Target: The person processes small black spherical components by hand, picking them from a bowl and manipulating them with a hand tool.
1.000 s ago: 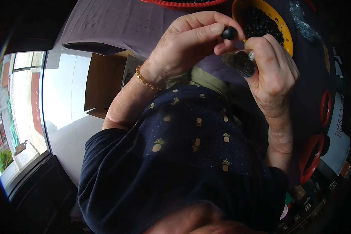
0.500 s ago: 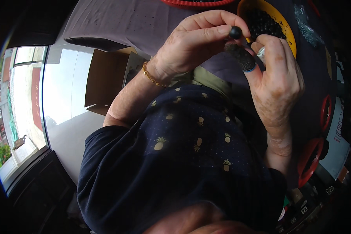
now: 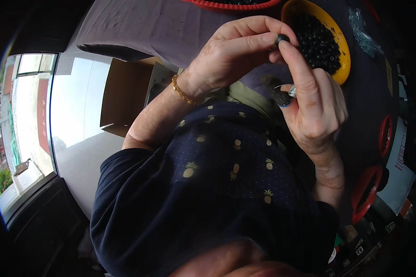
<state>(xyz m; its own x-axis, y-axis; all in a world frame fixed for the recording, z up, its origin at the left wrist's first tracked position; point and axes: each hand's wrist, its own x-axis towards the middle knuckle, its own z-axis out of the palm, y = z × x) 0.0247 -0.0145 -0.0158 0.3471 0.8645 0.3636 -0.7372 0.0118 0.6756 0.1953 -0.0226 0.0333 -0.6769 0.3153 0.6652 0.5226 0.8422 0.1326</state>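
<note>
A dark round ball (image 3: 282, 39), its kind unclear, is pinched between thumb and index finger of my left hand (image 3: 233, 48). The extended index finger of my right hand (image 3: 316, 108) touches the ball's near side, while its other fingers are curled. Over my right thumb sits a dark, worn-looking cover (image 3: 282, 96) with a blue rim. Close to that thumb, at the curled fingers, a small silvery piece (image 3: 292, 91) with a thin edge shows; whether it is held or worn is unclear. Just beyond my right hand stands a yellow bowl (image 3: 343, 44) with many similar black balls.
At the far edge is a red basket (image 3: 235, 6) with dark contents. The table wears a purple-grey cloth (image 3: 138, 27). A clear plastic bag (image 3: 363, 34) lies right of the bowl. Red containers (image 3: 366, 194) stand at right. A cardboard box (image 3: 125, 94) sits low left.
My right hand has moved nearer to me and slightly left, and its index finger has stretched out to the ball. My left hand still holds the ball.
</note>
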